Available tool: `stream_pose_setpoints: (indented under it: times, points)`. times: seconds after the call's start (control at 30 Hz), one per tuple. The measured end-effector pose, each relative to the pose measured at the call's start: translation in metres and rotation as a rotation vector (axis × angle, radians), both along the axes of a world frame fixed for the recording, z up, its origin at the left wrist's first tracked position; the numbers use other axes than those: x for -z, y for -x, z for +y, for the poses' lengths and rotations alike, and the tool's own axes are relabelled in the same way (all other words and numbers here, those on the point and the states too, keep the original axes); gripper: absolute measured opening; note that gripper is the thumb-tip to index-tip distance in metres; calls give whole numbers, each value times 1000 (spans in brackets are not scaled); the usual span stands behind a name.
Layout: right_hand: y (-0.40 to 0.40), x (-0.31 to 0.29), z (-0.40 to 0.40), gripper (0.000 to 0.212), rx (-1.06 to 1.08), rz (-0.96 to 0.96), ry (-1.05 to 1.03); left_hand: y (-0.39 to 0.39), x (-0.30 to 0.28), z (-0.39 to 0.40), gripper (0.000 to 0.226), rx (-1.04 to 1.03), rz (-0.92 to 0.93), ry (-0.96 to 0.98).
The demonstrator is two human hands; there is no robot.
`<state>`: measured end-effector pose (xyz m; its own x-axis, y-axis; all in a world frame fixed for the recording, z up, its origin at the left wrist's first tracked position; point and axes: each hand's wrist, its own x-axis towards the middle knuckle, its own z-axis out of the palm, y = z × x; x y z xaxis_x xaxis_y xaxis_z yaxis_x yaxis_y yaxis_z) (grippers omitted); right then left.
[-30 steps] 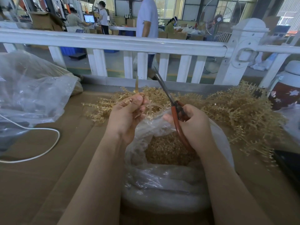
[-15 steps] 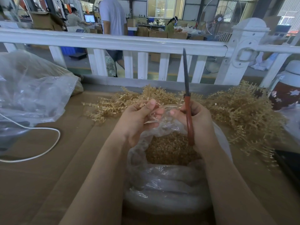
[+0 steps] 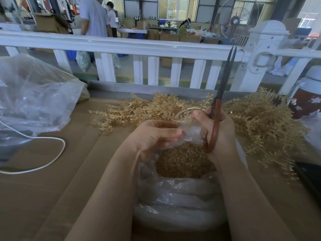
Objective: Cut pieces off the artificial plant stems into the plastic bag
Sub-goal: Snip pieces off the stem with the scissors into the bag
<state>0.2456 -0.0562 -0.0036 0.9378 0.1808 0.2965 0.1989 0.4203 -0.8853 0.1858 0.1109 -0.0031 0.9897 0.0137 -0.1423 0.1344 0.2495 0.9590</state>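
Right hand [image 3: 217, 131] grips the red handles of the scissors [image 3: 219, 108], blades pointing up toward the railing [image 3: 121, 47], tips slightly parted. Left hand [image 3: 154, 136] is curled, fingertips pinching the clear film at the mouth of the plastic bag [image 3: 177, 202]; no stem visible in its grip. The bag sits on the table [image 3: 43, 197] between the forearms, rim rolled down, holding a mound of cut gold pieces [image 3: 184, 164]. Uncut artificial plant stems [image 3: 257, 126] lie in a heap just behind and to the right of the bag, a smaller spread to the left.

Risks, as judged:
- Blade tips are raised and free while both hands work close together at the bag mouth; a slip could nick the left fingers or slit the thin film.
- If the mouth collapses or the bag tips, cut pieces would spill onto the table and mix with uncut stems.
- Stems are springy and tangled; pulling one may drag others over the bag.

Surface: brown cardboard sheeting. A white cord [image 3: 43, 153] loops at left, beside a large crumpled clear bag [image 3: 34, 94]. A patterned jug [image 3: 307, 101] stands at far right.

Room: workshop floor beyond the white railing, with people standing, cardboard boxes and a fan [image 3: 236, 23].
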Motion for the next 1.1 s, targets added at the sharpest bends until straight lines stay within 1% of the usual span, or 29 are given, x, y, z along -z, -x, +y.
stream_pose_setpoints:
  times: [0.1,0.2,0.27,0.4,0.43,0.5,0.63,0.73,0.77,0.83,0.9,1.0,1.1]
  points:
    - [2,-1,2,24,-6,-7,0,0,-2,-5,54,33,7,-95]
    - [1,0,3,23,-15,-52,64,0,-5,-13,56,-39,1,-122]
    - [2,0,4,23,-33,-80,115,0,-6,-14,47,-104,-8,-83]
    - [5,-1,5,24,-64,-83,116,-1,-4,-11,11,-180,-5,-60]
    - [5,-1,5,24,-59,-84,120,-2,-4,-11,6,-200,-2,-55]
    - [4,0,4,24,-43,-90,143,-3,-3,-9,7,-231,3,-39]
    - [4,1,4,24,-50,-90,175,-4,-4,-9,12,-227,-1,-16]
    - [7,-2,4,27,-78,-85,158,-3,-4,-10,32,-251,-34,14]
    - [7,-2,4,29,-81,-81,158,-3,-4,-10,35,-270,-44,24]
    - [8,-2,4,31,-76,-70,160,-4,-3,-10,31,-307,-59,34]
    - [7,-2,4,30,-64,-58,158,-5,-2,-9,23,-325,-74,20]
    - [4,0,4,25,-47,-47,123,-6,-2,-8,13,-323,-82,-3]
    - [1,1,4,21,-21,-40,71,-5,-3,-7,13,-318,-86,24]
